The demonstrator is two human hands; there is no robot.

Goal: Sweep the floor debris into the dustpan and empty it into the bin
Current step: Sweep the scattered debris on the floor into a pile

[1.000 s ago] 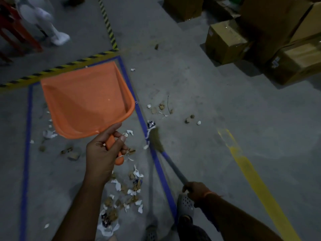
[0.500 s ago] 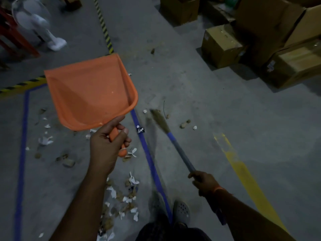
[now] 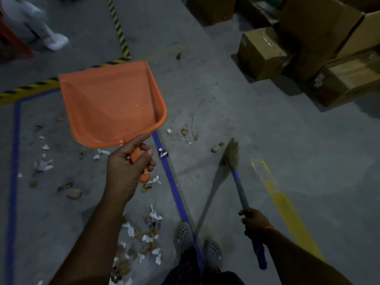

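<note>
Cardboard boxes (image 3: 265,52) stacked top right, brown, some w/ tape and a label. White pedestal fan (image 3: 30,23) top left, blurred, next to sth red (image 3: 12,42) at the edge. Black-yellow hazard tape (image 3: 119,27) running up the grey floor, meeting a blue tape line (image 3: 176,194). Yellow painted stripe (image 3: 287,210) lower right. Grey perforated clogs (image 3: 197,239) at bottom centre, astride the blue line.

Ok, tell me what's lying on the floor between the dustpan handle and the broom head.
In the head view, between the dustpan handle and the broom head: the blue tape line with a shiny wrapper on it, then bare concrete; a brown scrap lies by the bristles.
</note>
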